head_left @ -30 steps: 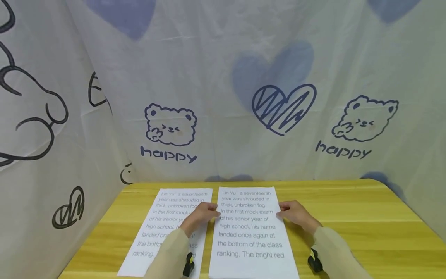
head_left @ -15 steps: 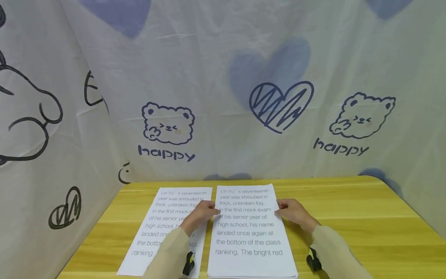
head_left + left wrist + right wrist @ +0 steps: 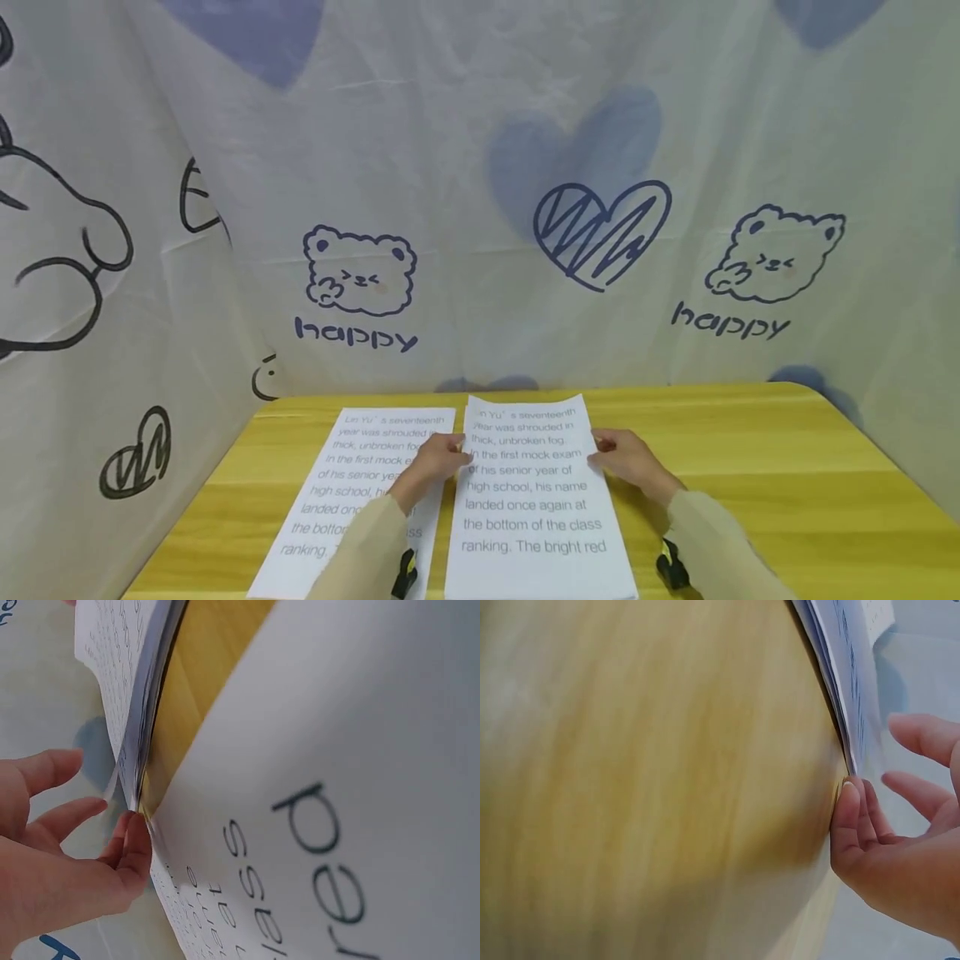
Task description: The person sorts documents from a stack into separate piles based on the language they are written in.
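Observation:
A stack of white printed paper (image 3: 525, 533) lies in front of me, with the far corners of its top sheet bent upward. My left hand (image 3: 431, 468) pinches the paper's left edge, and the left wrist view shows fingertips (image 3: 135, 836) against the layered stack edge. On the opposite side my right hand (image 3: 633, 462) pinches the right edge; in the right wrist view its fingertips (image 3: 847, 799) meet the sheets' edge. How many sheets each hand holds cannot be told. Beside the stack, partly under the left forearm, lies another printed sheet (image 3: 352, 467).
A yellow wood-grain table (image 3: 765, 500) carries the paper and extends to the right. A pale curtain (image 3: 465, 183) with bear and heart drawings hangs behind it and along the left side. Black bands (image 3: 405, 575) sit on both wrists.
The far edge of the top sheet has risen and its corners have bent up. Both hands stay at the stack's sides, nearly in place. The camera view has shifted slightly.

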`<state>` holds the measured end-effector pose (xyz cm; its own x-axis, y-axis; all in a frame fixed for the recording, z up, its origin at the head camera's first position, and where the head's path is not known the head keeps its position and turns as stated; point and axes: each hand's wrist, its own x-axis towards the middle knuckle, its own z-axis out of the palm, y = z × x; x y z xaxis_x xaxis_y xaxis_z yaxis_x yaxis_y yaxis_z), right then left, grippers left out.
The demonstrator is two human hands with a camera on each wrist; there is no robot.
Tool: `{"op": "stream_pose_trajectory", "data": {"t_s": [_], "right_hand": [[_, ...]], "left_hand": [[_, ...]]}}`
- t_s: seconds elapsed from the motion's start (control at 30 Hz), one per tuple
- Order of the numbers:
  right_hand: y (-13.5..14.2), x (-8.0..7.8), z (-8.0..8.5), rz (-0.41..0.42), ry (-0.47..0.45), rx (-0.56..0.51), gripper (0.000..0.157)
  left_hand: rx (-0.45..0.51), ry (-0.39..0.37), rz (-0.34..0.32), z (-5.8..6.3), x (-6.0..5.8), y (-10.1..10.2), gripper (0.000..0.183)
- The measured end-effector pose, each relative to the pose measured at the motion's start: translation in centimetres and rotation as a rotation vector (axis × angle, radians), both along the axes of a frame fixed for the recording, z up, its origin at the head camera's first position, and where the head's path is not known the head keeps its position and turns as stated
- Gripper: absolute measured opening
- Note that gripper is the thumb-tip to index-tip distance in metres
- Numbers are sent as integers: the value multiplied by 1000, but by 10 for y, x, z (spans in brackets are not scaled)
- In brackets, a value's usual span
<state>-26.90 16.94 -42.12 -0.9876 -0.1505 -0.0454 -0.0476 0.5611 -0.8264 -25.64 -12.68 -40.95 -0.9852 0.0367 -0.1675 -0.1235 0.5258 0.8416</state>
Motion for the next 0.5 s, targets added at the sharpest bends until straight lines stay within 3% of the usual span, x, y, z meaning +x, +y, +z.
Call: {"op": "stream_pose_trajectory", "data": {"t_s": [0.1,0.23,0.5], "right_hand": [[-1,2,-1,-24,38,12,51],[-5,1,0,-34,69,-19,51],[-9,-2,2,-75,30,-83,52]], "left_hand": [[21,42,2,-2,0,3,49],[63,80,-1,-4,-2,3,49],[125,107,98,-6,-5,-1,53]]}}
